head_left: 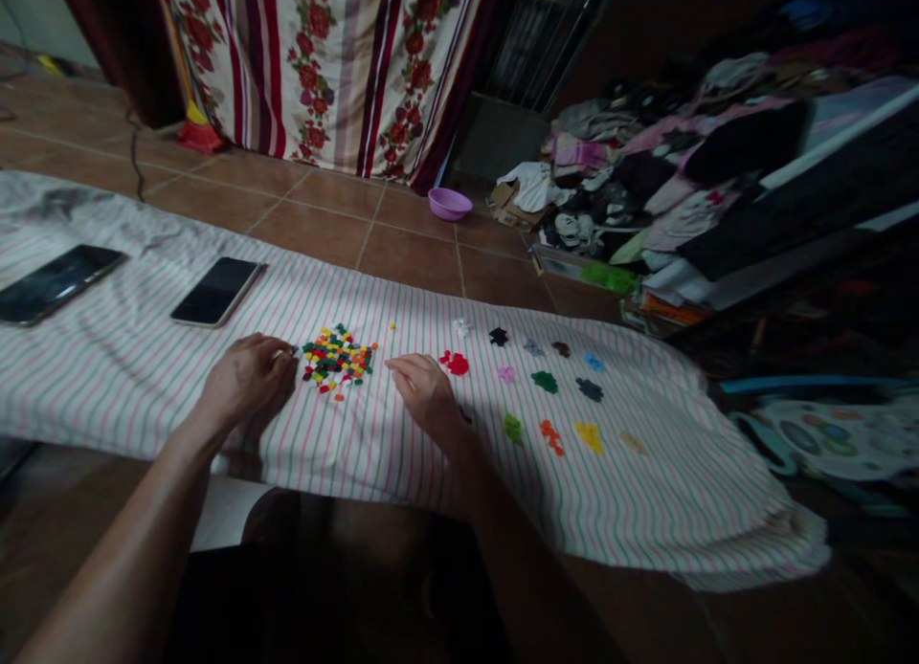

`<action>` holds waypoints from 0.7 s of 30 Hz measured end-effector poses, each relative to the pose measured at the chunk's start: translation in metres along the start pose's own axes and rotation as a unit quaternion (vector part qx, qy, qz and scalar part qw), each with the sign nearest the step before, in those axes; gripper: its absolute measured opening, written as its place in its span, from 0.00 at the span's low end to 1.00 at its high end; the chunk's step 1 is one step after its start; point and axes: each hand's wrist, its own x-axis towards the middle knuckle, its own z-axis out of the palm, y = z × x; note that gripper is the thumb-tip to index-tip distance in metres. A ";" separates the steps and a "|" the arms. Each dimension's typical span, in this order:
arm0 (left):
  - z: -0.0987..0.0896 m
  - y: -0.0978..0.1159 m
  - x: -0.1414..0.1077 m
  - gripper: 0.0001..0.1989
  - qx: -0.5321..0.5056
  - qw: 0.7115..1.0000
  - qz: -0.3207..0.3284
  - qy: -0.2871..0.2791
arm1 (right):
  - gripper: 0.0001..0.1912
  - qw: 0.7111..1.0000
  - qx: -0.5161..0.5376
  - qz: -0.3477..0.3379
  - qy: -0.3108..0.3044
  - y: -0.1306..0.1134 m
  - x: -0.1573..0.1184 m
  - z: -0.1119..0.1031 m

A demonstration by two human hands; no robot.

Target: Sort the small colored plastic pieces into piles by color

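A mixed pile of small coloured pieces (337, 360), like tiny building bricks, lies on the striped cloth (316, 458) between my hands. At its left edge my left hand (248, 377) is closed, with a small dark piece (294, 350) at its fingertips. To the right of the pile, my right hand (425, 388) has its fingers pressed together in a pinch; what they hold, if anything, is too small to make out. Just past that hand sit groups sorted by colour, among them red pieces (457, 363), dark green pieces (544, 382), orange pieces (551, 437) and yellow pieces (589, 437).
Two phones, a light-edged one (219, 292) and a dark one (58, 283), lie on the cloth at left. One yellow piece (392, 325) sits alone behind the pile. Beyond are a purple basin (450, 204) on the tiled floor and heaped clothes (661, 157) at right.
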 end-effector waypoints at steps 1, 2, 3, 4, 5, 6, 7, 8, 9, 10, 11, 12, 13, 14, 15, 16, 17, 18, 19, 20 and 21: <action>0.000 0.000 0.000 0.24 0.000 1.000 0.001 0.001 | 0.14 1.000 0.003 -0.002 -0.006 -0.003 0.001 0.003; 0.001 -0.001 0.000 0.23 -0.001 1.000 0.002 0.002 | 0.13 1.000 0.005 -0.005 -0.011 -0.005 0.002 0.006; 0.001 -0.001 0.000 0.23 -0.002 1.000 0.003 0.003 | 0.13 1.000 0.006 -0.008 -0.015 -0.007 0.002 0.009; 0.001 -0.002 0.000 0.23 -0.003 1.000 0.004 0.003 | 0.12 1.000 0.006 -0.011 -0.018 -0.009 0.003 0.012; 0.001 -0.003 0.000 0.23 -0.003 1.000 0.005 0.003 | 0.12 1.000 0.003 -0.011 -0.020 -0.012 0.003 0.014; 0.002 -0.003 0.000 0.22 -0.004 1.000 0.006 0.002 | 0.11 1.000 -0.002 -0.007 -0.020 -0.014 0.004 0.016; 0.002 -0.003 0.000 0.23 -0.004 1.000 0.007 -0.001 | 0.11 1.000 -0.008 -0.001 -0.021 -0.016 0.004 0.017; 0.002 -0.004 0.000 0.23 -0.005 1.000 0.008 -0.005 | 0.10 1.000 -0.015 0.007 -0.020 -0.018 0.005 0.018; 0.002 -0.004 0.000 0.23 -0.006 1.000 0.008 -0.007 | 0.10 0.999 -0.021 0.014 -0.020 -0.020 0.005 0.020; 0.002 -0.004 0.000 0.22 -0.006 1.000 0.009 -0.007 | 0.09 0.999 -0.026 0.019 -0.018 -0.022 0.006 0.021; 0.002 -0.004 0.000 0.22 -0.006 1.000 0.009 -0.006 | 0.08 0.999 -0.029 0.023 -0.015 -0.024 0.007 0.022; 0.002 -0.004 0.000 0.22 -0.005 1.000 0.009 -0.005 | 0.07 0.999 -0.032 0.027 -0.013 -0.025 0.007 0.023; 0.002 -0.004 0.000 0.22 -0.004 1.000 0.008 -0.004 | 0.06 0.999 -0.033 0.032 -0.012 -0.026 0.008 0.024; 0.003 -0.005 0.000 0.22 -0.003 1.000 0.007 -0.004 | 0.05 0.999 -0.034 0.037 -0.011 -0.027 0.008 0.025; 0.003 -0.005 0.000 0.22 -0.002 1.000 0.007 -0.005 | 0.05 0.998 -0.035 0.043 -0.010 -0.027 0.009 0.026; 0.004 -0.006 0.000 0.23 -0.001 1.000 0.006 -0.006 | 0.04 0.998 -0.035 0.047 -0.009 -0.028 0.009 0.026; 0.004 -0.006 0.000 0.23 0.000 1.000 0.004 -0.007 | 0.04 0.998 -0.035 0.049 -0.008 -0.028 0.010 0.027; 0.005 -0.007 0.000 0.23 0.002 1.000 0.003 -0.006 | 0.04 0.998 -0.035 0.049 -0.006 -0.028 0.010 0.027; 0.005 -0.008 0.000 0.24 0.003 1.000 0.002 -0.005 | 0.04 0.998 -0.035 0.048 -0.005 -0.028 0.010 0.027; 0.006 -0.009 -0.001 0.24 0.004 1.000 0.002 -0.003 | 0.03 0.998 -0.035 0.046 -0.004 -0.029 0.010 0.026; 0.006 -0.009 -0.001 0.25 0.004 1.000 0.003 -0.002 | 0.03 0.998 -0.034 0.043 -0.004 -0.029 0.010 0.026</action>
